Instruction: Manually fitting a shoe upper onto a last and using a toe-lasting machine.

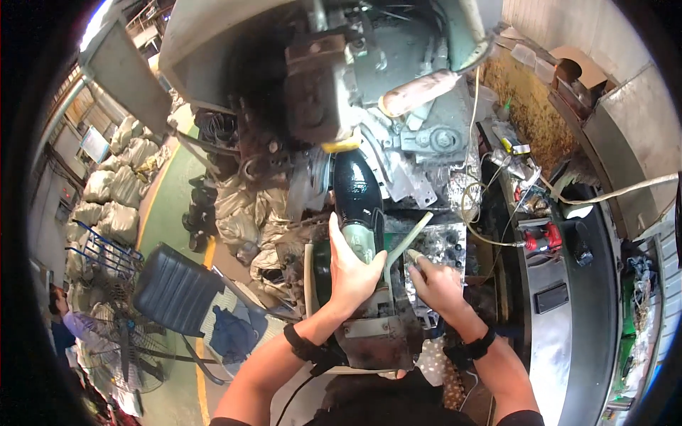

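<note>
- Left hand [353,273], centre: grip spread wide against the pale green block [359,240]; hold unclear.
- Right hand [438,285], right of centre: grip half-curled beside the pale strip [407,245]; cannot tell what it holds.
- Glossy black shoe form [357,188], above centre, adjoining the block.
- Pale sacks [122,183], far left.

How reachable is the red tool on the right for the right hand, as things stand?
Probably yes: the right hand is on the tool's side, and the red tool lies uncovered, though a thin hose loops nearby.
</note>
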{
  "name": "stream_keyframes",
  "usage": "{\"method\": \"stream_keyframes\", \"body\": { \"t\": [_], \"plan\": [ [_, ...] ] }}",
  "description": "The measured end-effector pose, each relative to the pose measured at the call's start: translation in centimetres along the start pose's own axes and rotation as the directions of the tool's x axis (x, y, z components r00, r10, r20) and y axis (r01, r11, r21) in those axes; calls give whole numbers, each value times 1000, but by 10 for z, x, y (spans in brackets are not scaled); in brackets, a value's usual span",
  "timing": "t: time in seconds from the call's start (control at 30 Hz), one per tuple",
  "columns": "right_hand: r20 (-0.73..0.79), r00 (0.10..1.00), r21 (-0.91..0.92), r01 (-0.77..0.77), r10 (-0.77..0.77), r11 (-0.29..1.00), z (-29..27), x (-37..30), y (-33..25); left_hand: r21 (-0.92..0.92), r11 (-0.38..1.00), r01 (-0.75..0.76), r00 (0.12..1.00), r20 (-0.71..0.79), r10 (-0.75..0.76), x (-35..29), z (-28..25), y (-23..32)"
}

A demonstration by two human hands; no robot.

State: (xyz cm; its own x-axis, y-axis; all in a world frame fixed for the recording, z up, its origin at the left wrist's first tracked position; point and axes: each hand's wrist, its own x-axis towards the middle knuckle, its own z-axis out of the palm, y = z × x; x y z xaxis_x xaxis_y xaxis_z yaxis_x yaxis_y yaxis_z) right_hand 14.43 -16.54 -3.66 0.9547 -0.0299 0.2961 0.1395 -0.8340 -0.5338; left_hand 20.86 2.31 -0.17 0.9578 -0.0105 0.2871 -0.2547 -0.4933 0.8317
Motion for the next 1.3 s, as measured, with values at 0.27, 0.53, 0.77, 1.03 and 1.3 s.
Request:
{"method": "stream_keyframes", "body": {
  "t": [0.27,0.53,0.77,1.03,1.3],
  "plan": [
    [-185,980,105,96,-75,990,9,-5,12,-32,999,27,1000,3,-27,0,0,12],
    [-254,957,126,176,-140,976,16,-7,14,-47,996,76,996,42,-74,0,-5,17],
    [-214,970,113,145,-118,983,11,-10,10,-58,996,69,997,49,-66,-3,-3,14],
    [-217,969,109,146,-120,983,16,-8,13,23,999,24,1000,16,-24,-3,-3,5],
    [-170,979,36,116,-109,993,17,-5,13,-28,999,45,998,36,-44,3,0,-2]
  ]
}}
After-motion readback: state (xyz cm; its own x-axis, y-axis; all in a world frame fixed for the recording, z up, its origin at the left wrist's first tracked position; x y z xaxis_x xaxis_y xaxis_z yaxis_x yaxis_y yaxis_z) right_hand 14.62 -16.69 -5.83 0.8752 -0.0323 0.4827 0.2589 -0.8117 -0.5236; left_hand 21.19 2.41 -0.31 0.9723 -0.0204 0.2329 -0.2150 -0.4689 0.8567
